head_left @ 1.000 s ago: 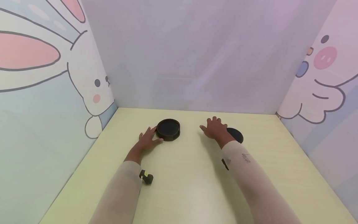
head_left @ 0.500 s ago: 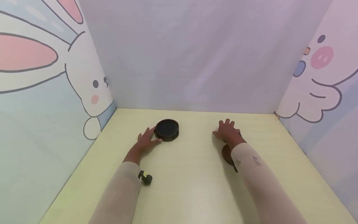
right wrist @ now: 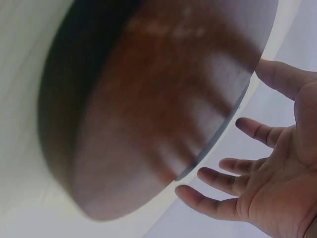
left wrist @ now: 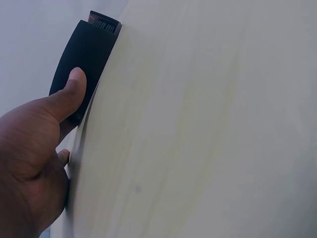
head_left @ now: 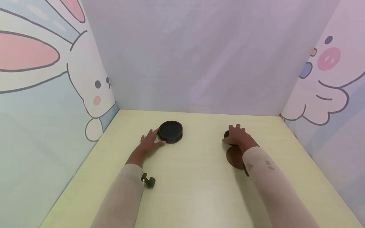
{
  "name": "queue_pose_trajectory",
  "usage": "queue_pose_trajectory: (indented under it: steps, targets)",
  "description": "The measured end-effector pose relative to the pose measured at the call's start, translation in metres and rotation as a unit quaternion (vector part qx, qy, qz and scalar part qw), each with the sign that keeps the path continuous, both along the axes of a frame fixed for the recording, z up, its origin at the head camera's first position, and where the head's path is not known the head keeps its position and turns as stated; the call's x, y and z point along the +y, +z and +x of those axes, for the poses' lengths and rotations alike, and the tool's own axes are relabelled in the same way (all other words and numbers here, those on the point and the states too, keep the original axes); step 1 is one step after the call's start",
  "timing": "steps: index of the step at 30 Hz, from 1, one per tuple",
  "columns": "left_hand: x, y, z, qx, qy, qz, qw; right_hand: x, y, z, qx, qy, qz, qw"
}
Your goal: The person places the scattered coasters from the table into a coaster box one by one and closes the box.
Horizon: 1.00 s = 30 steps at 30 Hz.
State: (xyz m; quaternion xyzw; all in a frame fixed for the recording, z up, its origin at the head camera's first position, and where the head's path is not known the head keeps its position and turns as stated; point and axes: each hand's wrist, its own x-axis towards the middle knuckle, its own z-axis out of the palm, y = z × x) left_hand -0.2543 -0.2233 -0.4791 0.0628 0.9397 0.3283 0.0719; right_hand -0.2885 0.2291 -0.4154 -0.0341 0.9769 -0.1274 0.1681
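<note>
My left hand [head_left: 149, 142] lies flat on the pale table, and its thumb [left wrist: 69, 94] touches the side of a round dark holder [head_left: 170, 131] [left wrist: 84, 54]. My right hand [head_left: 238, 136] [right wrist: 277, 183] rests palm down with its fingers spread. A dark rim [head_left: 226, 134] peeks out from under its fingers; what it belongs to I cannot tell. A brown round coaster [head_left: 234, 156] lies by the right wrist. It fills the right wrist view as a blurred brown disc [right wrist: 158, 104] next to the spread fingers.
The yellow-green table [head_left: 188, 190] is boxed in by cartoon-printed walls on the left, back and right. A small black device with a yellow mark [head_left: 149, 180] sits at my left sleeve. Both forearms wear light sleeves.
My right hand slid to the right, over the spot where a dark disc lay. The brown coaster came into view by the wrist. The left hand and holder stayed put.
</note>
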Motion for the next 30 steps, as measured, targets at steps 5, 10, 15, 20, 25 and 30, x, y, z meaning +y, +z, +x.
queue_pose_trajectory:
  steps: [5,10,15,20,25,30]
  targets:
    - [0.0,0.0,-0.001,-0.003,0.002,-0.004,1.0,0.01,0.0,-0.002,-0.013,0.016,-0.014,1.0]
    - [0.002,0.002,0.001,-0.013,0.008,0.0,0.9999,0.017,0.003,0.0,-0.018,0.028,-0.033,0.999]
    - [0.002,0.002,0.002,-0.013,0.009,-0.002,0.9999,0.02,0.007,0.003,-0.025,0.041,-0.06,0.997]
    - [0.002,0.003,0.005,-0.007,0.012,-0.002,0.9999,0.023,0.008,0.003,-0.027,0.047,-0.08,0.995]
    - [0.003,0.002,0.004,0.0,0.011,0.005,0.9999,0.032,0.002,0.0,-0.012,0.063,-0.087,0.994]
    - [0.003,0.001,0.004,0.005,0.007,0.005,1.0,0.039,0.0,0.0,0.005,0.08,-0.091,0.993]
